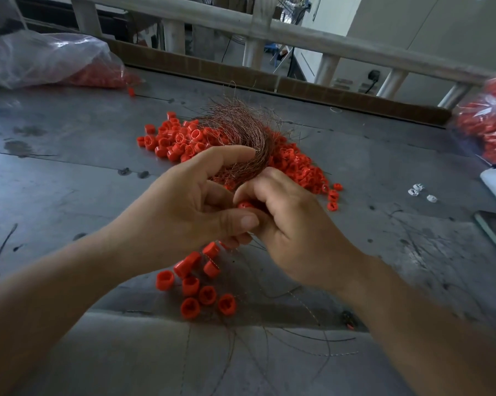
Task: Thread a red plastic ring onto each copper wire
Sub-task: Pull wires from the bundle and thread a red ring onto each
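Note:
My left hand (189,207) grips a thick bundle of thin copper wires (241,135) that fans up and away over the table. Right beside it, my right hand (292,224) pinches one red plastic ring (244,205) between its fingertips, touching the left thumb. A big heap of loose red rings (184,138) lies behind the hands. Below the hands hang several red rings on wires (201,284), with wire ends trailing toward the near table edge.
The grey metal table (69,172) carries a clear bag of red rings (41,64) at far left and another bag of red parts (490,124) at far right. Small white pieces (418,191), a white tray edge and a dark phone (495,230) lie right.

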Demonstrator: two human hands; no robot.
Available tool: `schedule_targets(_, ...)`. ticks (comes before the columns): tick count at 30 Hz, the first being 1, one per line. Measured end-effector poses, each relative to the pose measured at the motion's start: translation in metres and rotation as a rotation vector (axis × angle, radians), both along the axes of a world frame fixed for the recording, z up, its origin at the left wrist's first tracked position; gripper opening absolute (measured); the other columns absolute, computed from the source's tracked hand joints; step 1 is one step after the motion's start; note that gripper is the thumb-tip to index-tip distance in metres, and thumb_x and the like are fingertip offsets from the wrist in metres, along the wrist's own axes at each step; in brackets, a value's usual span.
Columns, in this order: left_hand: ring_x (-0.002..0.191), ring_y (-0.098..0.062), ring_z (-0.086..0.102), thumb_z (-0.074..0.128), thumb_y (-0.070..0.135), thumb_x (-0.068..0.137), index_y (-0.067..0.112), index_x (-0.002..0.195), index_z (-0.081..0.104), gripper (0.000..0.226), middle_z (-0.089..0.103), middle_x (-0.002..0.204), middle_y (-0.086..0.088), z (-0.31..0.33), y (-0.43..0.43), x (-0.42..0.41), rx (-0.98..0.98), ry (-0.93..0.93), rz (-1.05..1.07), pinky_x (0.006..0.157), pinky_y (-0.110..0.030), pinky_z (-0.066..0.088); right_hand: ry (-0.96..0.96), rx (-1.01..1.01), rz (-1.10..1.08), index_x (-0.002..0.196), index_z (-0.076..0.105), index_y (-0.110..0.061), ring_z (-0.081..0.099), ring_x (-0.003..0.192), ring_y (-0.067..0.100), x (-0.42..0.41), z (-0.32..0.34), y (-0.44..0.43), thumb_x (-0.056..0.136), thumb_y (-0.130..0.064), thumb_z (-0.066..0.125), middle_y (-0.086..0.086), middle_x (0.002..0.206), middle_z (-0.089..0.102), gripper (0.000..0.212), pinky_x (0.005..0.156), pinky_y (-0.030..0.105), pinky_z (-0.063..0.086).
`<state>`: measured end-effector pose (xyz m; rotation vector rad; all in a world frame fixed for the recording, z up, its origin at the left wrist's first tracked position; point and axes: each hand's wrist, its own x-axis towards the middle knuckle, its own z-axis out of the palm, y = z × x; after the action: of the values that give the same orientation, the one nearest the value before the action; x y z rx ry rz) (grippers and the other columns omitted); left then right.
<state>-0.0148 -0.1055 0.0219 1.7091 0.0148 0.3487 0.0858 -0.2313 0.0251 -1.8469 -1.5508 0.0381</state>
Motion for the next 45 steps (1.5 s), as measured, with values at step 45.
schedule_targets(45,0.052,-0.009,0.064,0.075,0.002,0.058,0.019,0.07,0.071,0.02,0.069,0.062,-0.007,0.012,0.028,-0.004,0.186,0.261,0.168,0.049,-0.016,0.05,0.095,-0.149,-0.097,0.074,0.067,-0.013,0.053,0.066,-0.004,0.01,0.011,-0.011,0.083,-0.013,0.064,-0.014,0.067,0.058,0.01,0.059,0.008,0.041)
